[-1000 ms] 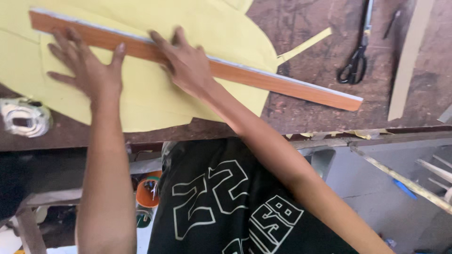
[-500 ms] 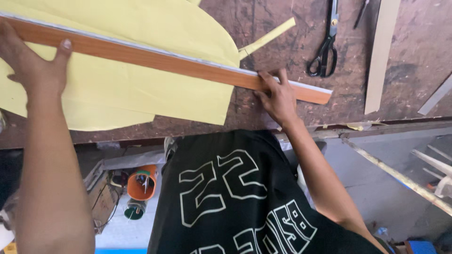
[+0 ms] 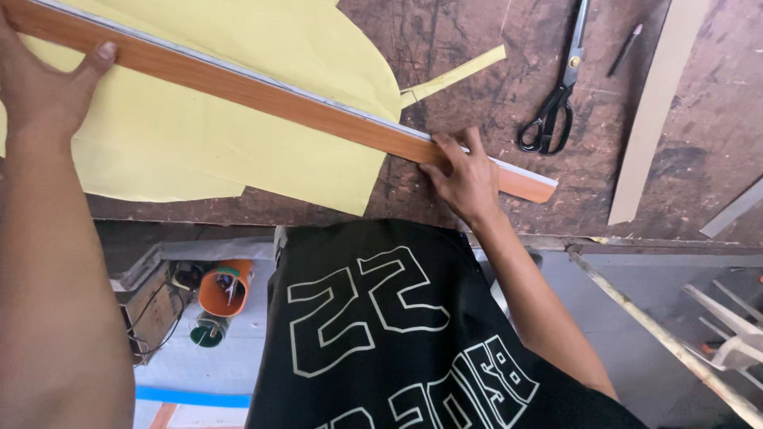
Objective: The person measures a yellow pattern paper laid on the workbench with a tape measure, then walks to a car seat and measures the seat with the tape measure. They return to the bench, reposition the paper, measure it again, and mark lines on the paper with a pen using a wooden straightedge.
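Scarred dark workbench [image 3: 477,63] in front of me, daylight flat across it; grey floor [image 3: 199,373] below, orange pot [image 3: 222,290] underneath, pale slats [image 3: 731,318] leaning right.
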The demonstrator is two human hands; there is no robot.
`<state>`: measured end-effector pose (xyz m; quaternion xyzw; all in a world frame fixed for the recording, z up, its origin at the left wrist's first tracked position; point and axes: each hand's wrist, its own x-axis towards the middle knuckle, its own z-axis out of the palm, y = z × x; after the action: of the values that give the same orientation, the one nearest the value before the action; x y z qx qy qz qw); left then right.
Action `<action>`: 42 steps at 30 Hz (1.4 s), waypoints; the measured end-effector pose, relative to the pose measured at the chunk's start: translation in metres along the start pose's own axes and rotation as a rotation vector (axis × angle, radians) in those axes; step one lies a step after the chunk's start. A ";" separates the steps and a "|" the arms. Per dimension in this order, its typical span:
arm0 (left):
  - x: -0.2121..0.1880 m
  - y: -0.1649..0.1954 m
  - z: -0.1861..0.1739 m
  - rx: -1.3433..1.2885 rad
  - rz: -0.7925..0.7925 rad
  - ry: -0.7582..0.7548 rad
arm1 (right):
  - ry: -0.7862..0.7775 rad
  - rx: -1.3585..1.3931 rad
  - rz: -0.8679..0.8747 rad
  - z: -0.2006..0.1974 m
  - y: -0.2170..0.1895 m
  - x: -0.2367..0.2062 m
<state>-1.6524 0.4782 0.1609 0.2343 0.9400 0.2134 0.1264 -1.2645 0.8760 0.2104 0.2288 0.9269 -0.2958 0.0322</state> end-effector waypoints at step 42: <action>0.007 0.047 -0.015 0.093 -0.503 -0.134 | -0.086 -0.089 -0.081 0.016 -0.032 0.026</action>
<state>-1.6451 0.5142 0.1948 0.0123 0.9671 0.1159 0.2263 -1.3028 0.8546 0.2094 0.1768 0.9453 -0.2650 0.0700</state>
